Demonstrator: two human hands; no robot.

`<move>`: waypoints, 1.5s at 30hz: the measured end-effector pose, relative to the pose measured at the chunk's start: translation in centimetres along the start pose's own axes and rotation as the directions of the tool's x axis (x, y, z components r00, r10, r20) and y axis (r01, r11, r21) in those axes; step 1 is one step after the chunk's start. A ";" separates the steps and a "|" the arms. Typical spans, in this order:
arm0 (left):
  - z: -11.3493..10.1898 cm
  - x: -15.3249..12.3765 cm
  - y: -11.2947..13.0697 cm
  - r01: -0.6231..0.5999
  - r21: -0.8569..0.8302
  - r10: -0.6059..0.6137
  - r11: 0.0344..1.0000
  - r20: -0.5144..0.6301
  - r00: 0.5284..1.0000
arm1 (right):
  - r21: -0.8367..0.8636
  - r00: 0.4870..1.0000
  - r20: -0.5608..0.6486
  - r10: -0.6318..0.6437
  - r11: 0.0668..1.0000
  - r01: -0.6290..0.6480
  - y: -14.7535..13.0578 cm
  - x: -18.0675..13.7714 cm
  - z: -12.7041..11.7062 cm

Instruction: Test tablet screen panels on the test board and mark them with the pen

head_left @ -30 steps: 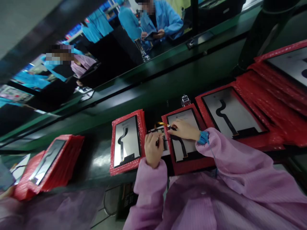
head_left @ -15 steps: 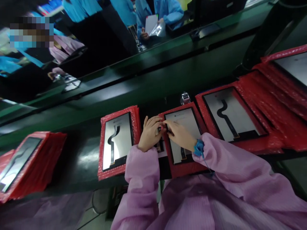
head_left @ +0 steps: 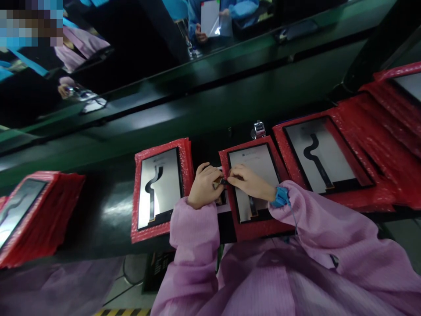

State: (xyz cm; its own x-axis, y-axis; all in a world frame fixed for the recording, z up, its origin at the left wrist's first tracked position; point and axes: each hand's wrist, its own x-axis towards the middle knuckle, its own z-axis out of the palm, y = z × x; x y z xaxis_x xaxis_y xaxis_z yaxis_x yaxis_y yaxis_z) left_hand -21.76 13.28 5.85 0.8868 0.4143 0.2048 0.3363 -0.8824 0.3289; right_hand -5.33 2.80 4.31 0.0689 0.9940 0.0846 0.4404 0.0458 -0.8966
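A display panel (head_left: 255, 160) with a grey back lies on a red bubble-wrap sleeve (head_left: 245, 232) in front of me. The lower part of its black flex cable (head_left: 252, 206) shows below my right hand; the middle is hidden under that hand. My left hand (head_left: 205, 185) is closed at the panel's left edge, thumb and fingers pinching a small dark piece that looks like the cable's free end. Reaching across the panel, my right hand (head_left: 248, 181) pinches the same piece from the other side. A blue wrist strap (head_left: 281, 196) circles my right wrist.
Similar panels on red sleeves lie left (head_left: 164, 184) and right (head_left: 329, 153), with a sleeve stack (head_left: 62, 210) at far left. A small metal-and-clear item (head_left: 259, 129) stands behind the middle panel. Across the green bench (head_left: 148, 101), a person's hands (head_left: 201, 34) hold a panel.
My hands stay together at the panel's left edge, their fingers shifted slightly; a dark piece now shows between the fingertips. The view has tilted a little. The person opposite still holds a panel.
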 end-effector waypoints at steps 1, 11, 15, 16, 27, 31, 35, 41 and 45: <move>-0.1 0.0 0.1 0.006 -0.016 -0.005 1.000 0.016 1.000 | 0.007 1.000 0.001 0.003 1.000 -0.003 0.0 0.0 0.0; -0.9 -0.1 0.2 0.053 -0.222 -0.023 0.974 0.132 0.991 | -0.033 0.999 -0.013 -0.051 0.998 0.050 0.4 0.1 -0.2; -0.8 -0.1 0.1 0.092 -0.213 -0.067 0.973 0.123 0.990 | -0.061 0.996 -0.011 -0.089 0.994 0.089 0.7 0.0 -0.1; -0.8 -0.1 0.1 0.104 -0.203 -0.081 0.974 0.117 0.990 | -0.064 0.995 -0.007 -0.098 0.993 0.097 0.7 0.0 -0.1; 0.1 0.0 0.4 0.033 -0.147 -0.022 0.989 0.077 0.997 | -0.063 0.996 -0.014 -0.088 0.994 0.087 0.7 0.0 0.7; 0.6 0.2 0.6 0.015 -0.115 -0.007 0.993 0.066 0.998 | -0.043 0.998 -0.035 -0.060 0.997 0.058 1.1 0.0 0.7; 0.8 0.3 0.5 0.000 -0.108 0.004 0.994 0.043 0.999 | -0.017 0.998 -0.037 -0.055 0.998 0.054 1.3 0.0 0.6; 0.9 0.2 0.4 0.003 -0.082 0.000 0.997 0.040 0.999 | 0.005 0.997 -0.030 -0.070 0.997 0.071 1.5 0.1 0.5; 0.8 0.2 0.5 0.008 -0.066 -0.006 0.998 0.035 0.999 | 0.009 0.996 -0.028 -0.079 0.997 0.079 1.7 0.1 0.4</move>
State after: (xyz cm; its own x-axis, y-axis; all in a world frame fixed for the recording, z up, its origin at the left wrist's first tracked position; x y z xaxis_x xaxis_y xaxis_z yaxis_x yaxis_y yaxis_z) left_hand -21.12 12.70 5.30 0.8954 0.4115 0.1703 0.3220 -0.8624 0.3907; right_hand -4.96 3.06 2.57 0.0593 0.9841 0.1673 0.4367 0.1251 -0.8908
